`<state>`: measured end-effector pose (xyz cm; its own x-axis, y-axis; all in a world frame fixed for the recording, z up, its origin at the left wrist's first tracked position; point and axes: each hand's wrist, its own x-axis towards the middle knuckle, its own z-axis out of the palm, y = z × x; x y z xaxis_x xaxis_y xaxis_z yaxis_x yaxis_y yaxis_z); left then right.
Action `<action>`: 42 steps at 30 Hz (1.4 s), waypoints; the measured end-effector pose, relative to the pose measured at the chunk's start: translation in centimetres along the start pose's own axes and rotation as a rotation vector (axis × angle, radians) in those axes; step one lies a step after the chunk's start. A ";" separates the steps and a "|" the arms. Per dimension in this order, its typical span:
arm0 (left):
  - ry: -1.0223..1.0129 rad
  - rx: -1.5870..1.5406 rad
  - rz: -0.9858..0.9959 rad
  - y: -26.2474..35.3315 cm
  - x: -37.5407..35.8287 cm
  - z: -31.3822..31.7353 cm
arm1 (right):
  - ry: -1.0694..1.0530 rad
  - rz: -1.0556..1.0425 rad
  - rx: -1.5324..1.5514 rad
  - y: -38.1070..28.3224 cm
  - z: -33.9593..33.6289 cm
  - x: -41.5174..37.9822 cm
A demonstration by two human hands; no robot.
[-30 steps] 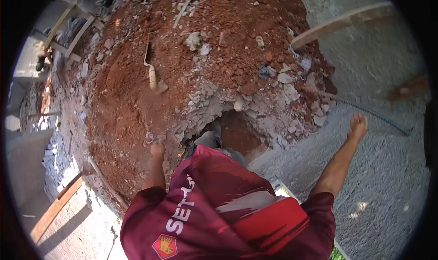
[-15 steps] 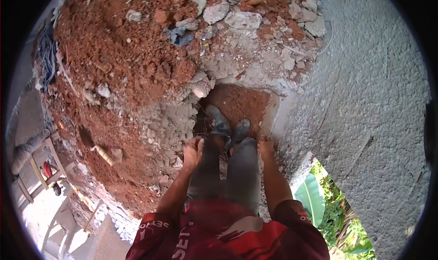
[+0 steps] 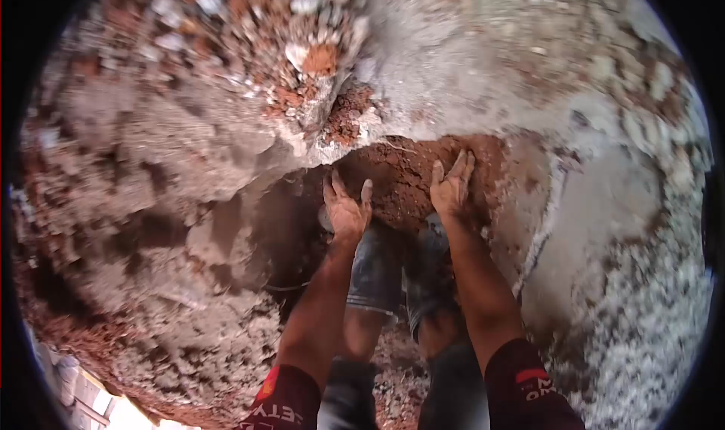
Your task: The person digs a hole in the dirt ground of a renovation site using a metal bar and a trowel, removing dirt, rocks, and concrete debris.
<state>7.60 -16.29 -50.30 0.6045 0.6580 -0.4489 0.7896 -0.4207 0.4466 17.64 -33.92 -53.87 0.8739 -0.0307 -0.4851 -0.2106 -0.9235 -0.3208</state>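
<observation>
Both hands reach down into a hole of red soil [image 3: 396, 184]. My left hand [image 3: 347, 207] has its fingers spread and holds nothing, beside the hole's left part. My right hand [image 3: 453, 187] is also spread, its fingertips at or just above the red soil on the right; whether they touch it I cannot tell. Between and below the hands are my legs in dark, dusty trousers [image 3: 375, 268]. The shoes are mostly hidden.
Broken concrete edge [image 3: 302, 147] overhangs the hole. Rubble and stones [image 3: 321, 56] lie beyond it. To the right runs a pale root-like strip [image 3: 545, 218] beside a rough grey wall [image 3: 642, 302]. Wooden pieces [image 3: 94, 403] show at the lower left.
The view has come down much closer to the hole. Both hands have moved from beside my thighs forward and down to the soil, and their fingers have spread.
</observation>
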 end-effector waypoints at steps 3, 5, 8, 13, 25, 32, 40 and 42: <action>-0.096 0.097 -0.130 -0.8 3.3 3.8 | 0.154 -0.098 0.049 1.1 4.4 3.0; -0.165 0.145 -0.334 -0.7 4.2 5.3 | 0.173 -0.109 -0.052 2.7 8.0 3.9; -0.287 0.147 -0.342 -0.9 5.2 6.2 | -0.021 -0.216 -0.166 1.4 7.8 3.1; -0.166 -0.175 -0.064 -2.9 3.7 5.5 | -0.256 -0.442 0.001 -1.8 6.1 -3.1; -0.093 -0.096 -0.072 -2.0 4.8 7.7 | 0.009 0.119 0.079 3.0 8.0 2.7; -0.272 -0.288 -0.078 -2.5 5.5 7.2 | -0.249 0.321 0.126 1.0 6.4 4.5; -0.131 0.130 0.098 -2.3 4.7 8.4 | 0.070 0.029 0.172 2.7 11.0 2.2; -0.011 0.149 0.135 -2.4 4.3 9.6 | 0.029 0.091 0.168 2.0 10.7 2.1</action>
<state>9.29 -18.46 -60.68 0.7065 0.5826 -0.4018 0.7076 -0.5932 0.3840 14.31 -31.74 -64.23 0.8595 -0.1247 -0.4957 -0.3576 -0.8396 -0.4088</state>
